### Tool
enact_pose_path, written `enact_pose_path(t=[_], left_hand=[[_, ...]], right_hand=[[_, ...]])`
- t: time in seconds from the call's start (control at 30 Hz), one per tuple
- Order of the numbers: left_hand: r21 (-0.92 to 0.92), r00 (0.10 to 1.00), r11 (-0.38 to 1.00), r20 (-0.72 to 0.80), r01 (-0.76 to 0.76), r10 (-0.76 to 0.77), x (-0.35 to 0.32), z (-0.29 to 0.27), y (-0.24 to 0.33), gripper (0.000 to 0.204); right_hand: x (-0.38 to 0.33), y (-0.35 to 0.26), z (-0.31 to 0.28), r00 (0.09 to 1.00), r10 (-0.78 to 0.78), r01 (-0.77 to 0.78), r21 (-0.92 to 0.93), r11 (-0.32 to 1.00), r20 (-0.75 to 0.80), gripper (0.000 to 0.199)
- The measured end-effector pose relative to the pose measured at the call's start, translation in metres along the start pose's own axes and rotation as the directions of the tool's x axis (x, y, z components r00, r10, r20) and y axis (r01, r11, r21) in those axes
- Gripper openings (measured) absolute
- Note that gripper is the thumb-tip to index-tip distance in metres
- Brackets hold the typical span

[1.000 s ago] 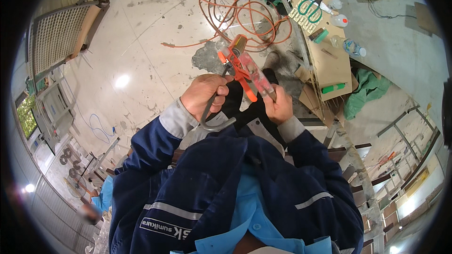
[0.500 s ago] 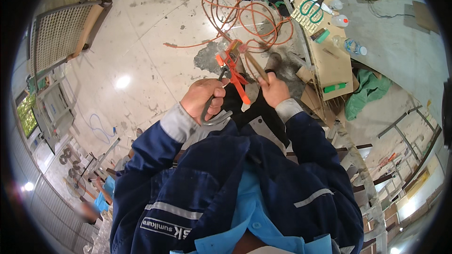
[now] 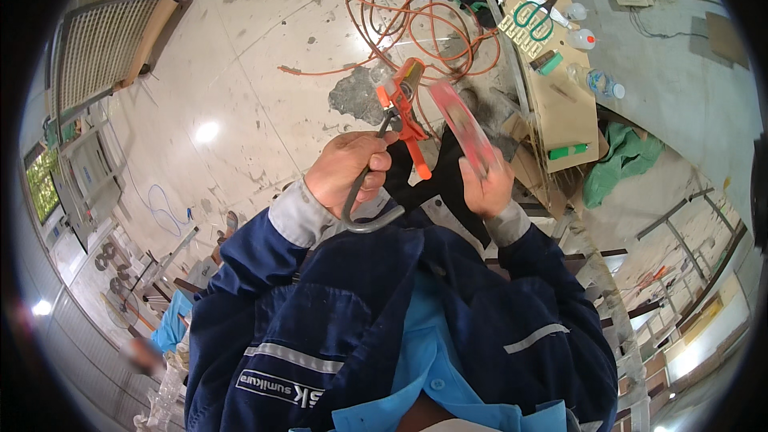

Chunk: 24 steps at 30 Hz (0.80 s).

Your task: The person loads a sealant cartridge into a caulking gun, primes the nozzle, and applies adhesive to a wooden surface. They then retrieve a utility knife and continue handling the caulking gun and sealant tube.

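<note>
My left hand is closed round a dark curved metal rod, whose hooked end bends below the fist. At the rod's upper end sits an orange tool with a long orange bar and a shiny yellowish part on top. Whether the rod and tool are one piece, I cannot tell. In my right hand is a long reddish stick-like tool, smeared by motion, tilted up and to the left. Its tip stands apart from the orange tool, to its right.
An orange hose lies coiled on the floor ahead. To the right, a board bears green-handled scissors, a plastic bottle and a green marker-like item. Green cloth hangs beside it. A woven-panel frame stands far left.
The reddish stick-like tool has swung away from the orange tool, my right hand shifting right and a little nearer. My left hand keeps its hold; the orange tool has tilted and moved slightly right.
</note>
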<state>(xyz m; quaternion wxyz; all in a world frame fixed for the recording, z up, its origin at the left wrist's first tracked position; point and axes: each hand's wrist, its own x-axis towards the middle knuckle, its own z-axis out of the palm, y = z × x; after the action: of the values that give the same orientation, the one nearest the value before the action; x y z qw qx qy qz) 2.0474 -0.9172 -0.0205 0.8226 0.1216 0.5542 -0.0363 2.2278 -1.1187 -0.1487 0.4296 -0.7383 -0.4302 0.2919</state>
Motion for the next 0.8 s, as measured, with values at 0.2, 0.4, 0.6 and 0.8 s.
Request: enact_pose_path(t=[0.2,0.4,0.6,0.8], left_hand=[[0.083,1.000,0.996,0.007,-0.021,0.020,0.002,0.010,0.006,0.034],[0.134,0.999,0.991,-0.030,-0.030,0.034,0.004,-0.004,0.002,0.036],[0.489,0.999,0.872,-0.027,-0.005,0.021,0.007,-0.022,0.004,0.039],[0.937,0.972,0.339,0.007,-0.088,0.235,0.007,-0.036,0.015,0.027]], right_hand=[[0.032,0.036,0.018,0.944,0.274,-0.174,-0.428,0.887,0.183,0.029],[0.036,0.027,-0.005,0.946,0.324,-0.316,-0.148,0.937,0.032,0.034],[0.047,0.003,-0.026,0.956,0.292,-0.292,0.014,0.956,0.031,0.031],[0.046,-0.001,-0.008,0.988,0.119,-0.121,0.014,0.993,0.093,0.032]])
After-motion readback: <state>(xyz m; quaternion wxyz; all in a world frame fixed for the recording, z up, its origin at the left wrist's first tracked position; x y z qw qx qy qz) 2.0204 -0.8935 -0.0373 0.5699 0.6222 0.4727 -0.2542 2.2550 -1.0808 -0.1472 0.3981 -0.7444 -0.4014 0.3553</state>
